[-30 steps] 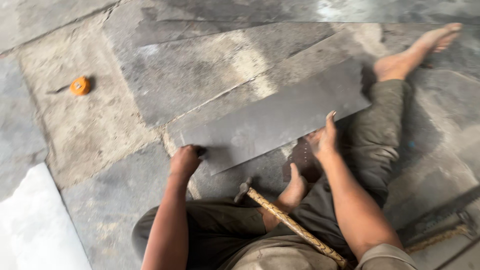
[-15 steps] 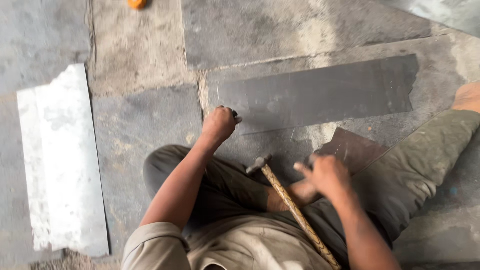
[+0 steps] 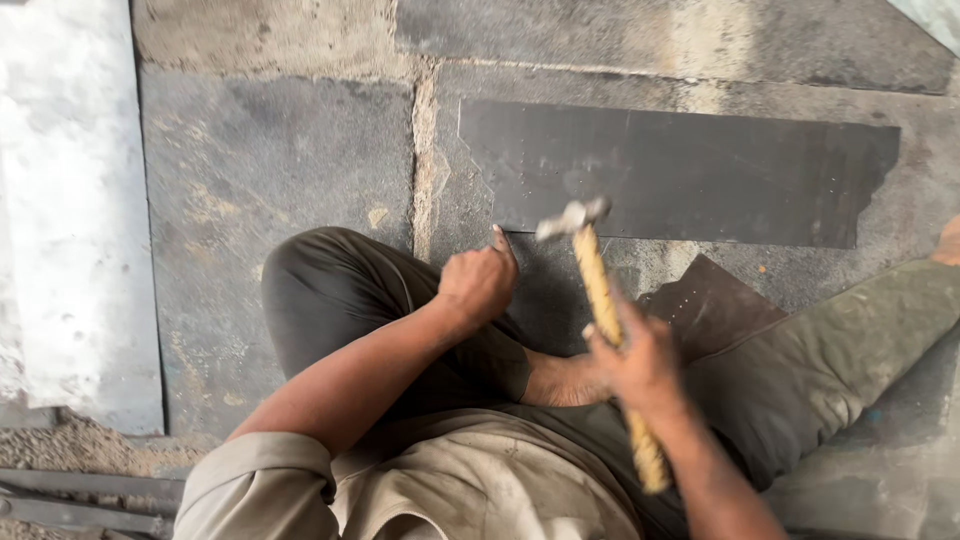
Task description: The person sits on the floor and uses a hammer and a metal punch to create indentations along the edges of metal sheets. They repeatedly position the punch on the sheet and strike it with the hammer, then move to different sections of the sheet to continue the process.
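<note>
A long dark metal sheet (image 3: 690, 172) lies flat on the stone floor in front of me. My right hand (image 3: 632, 358) grips the wooden handle of a hammer (image 3: 600, 290); its small metal head is raised over the sheet's near edge. My left hand (image 3: 478, 283) is closed in a fist just left of the hammer head, close to the sheet's near left corner, and a small thing may be pinched in it but I cannot make it out. I sit on the floor with my legs folded under my arms.
A small brownish metal plate (image 3: 712, 303) lies by my right leg. A pale sheet (image 3: 70, 220) lies on the floor at the left. Metal bars (image 3: 70, 495) show at the bottom left corner. The stone slabs have open joints (image 3: 425, 150).
My right hand took hold of the hammer handle and lifted the hammer off my lap, head now above the sheet's edge. My left hand drew back slightly from the sheet's corner.
</note>
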